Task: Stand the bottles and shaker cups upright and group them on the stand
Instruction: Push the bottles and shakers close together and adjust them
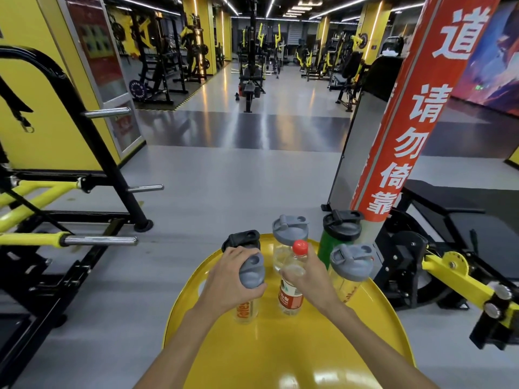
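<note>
A round yellow stand [283, 346] fills the lower middle of the head view. My left hand [229, 279] grips the top of an upright clear shaker cup with a grey lid [252, 272]. My right hand [310, 279] holds the neck of an upright clear bottle with a red cap [300, 247]. Behind them stand a black-lidded shaker [243, 238], a clear grey-lidded shaker [289, 228], a green shaker with a black lid [339, 226] and a clear grey-lidded shaker [351, 262] at the right.
A red-banner pillar [407, 130] rises just behind the stand at the right. Black and yellow gym machines [56, 214] flank it on the left, another machine [449, 265] on the right. Grey floor [224, 178] stretches ahead.
</note>
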### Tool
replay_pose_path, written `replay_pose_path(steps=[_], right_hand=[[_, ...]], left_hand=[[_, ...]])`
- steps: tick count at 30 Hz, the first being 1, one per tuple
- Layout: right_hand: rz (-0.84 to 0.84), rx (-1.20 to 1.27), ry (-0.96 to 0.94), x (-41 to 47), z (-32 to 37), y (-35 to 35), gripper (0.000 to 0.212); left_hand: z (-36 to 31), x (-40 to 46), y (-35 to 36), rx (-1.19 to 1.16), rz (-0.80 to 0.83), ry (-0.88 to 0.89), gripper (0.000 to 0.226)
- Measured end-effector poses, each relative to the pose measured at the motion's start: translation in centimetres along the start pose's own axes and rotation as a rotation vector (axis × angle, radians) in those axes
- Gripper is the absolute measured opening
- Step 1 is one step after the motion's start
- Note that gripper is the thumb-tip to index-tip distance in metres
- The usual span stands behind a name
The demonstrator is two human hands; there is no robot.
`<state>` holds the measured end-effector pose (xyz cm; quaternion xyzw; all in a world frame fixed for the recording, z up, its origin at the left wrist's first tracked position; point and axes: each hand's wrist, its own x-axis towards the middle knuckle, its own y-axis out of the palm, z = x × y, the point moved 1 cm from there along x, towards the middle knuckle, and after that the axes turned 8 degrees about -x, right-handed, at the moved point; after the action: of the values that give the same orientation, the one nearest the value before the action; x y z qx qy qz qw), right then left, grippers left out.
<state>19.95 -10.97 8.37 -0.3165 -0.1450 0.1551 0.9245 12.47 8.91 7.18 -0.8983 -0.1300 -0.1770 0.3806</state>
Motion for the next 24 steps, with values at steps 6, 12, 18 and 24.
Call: replay_pose_path(steps=[6, 12, 18, 24], right_hand=[[0.031, 0.007, -0.006, 0.2, 0.0, -0.1, 0.045], [0.029, -0.009, 0.023, 0.7, -0.7, -0.9, 0.047], [0.015, -0.049, 0.032, 0.6, -1.6, -2.2, 0.048], [-0.03, -0.037, 0.05, 0.4, -1.7, -2.8, 0.047]], left_hand=[[0.0, 0.0, 0.0, 0.005, 0.006, -0.006, 0.067], [-0.1, -0.1, -0.1, 0.003, 0.024, -0.021, 0.067], [-0.3, -0.1, -0.2, 0.0, 0.025, -0.014, 0.065], [-0.3, -0.1, -0.2, -0.006, 0.026, -0.008, 0.065]])
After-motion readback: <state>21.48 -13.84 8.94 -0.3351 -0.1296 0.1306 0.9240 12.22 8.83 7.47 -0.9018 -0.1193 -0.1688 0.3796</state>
